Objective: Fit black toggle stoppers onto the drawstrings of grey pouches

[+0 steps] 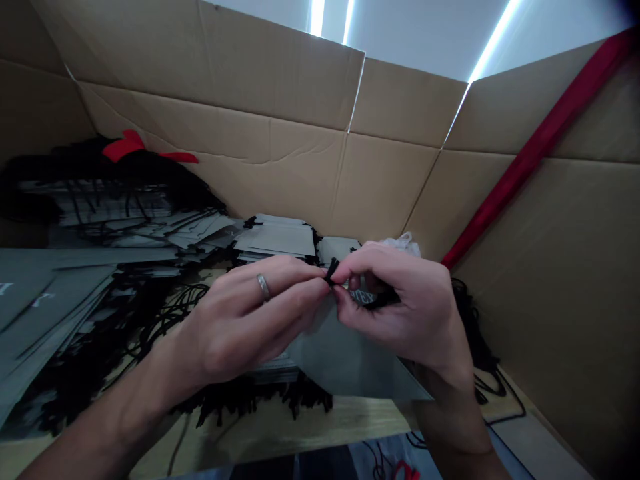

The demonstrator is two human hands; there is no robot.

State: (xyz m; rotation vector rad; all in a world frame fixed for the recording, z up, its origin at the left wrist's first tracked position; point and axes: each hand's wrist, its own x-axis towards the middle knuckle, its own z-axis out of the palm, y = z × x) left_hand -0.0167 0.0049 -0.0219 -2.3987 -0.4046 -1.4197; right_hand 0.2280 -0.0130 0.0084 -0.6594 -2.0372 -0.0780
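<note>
Left hand: the left hand (250, 320), a ring (263, 287) on one finger, has its fingers drawn together, tips closed on a black cord (332, 268).
Right hand: the right hand (405, 300) pinches the same cord between thumb and forefinger, other fingers curled in; its tips meet the left's.
Black cord: short ends stick up between the fingertips, above the bench.
Grey card: a grey card (360, 360) hangs tilted just below the hands; whether the cord joins it is hidden.
Bench: the pale wooden bench (360, 427) carries a corded stack (275, 373) under the left hand.
Left side: lettered grey pieces (45, 293) lie near tangled black cords.
Behind: another grey stack (277, 239) stands before a cardboard wall (300, 153).
Right side: a dark red strip (540, 147) slants across the cardboard.
</note>
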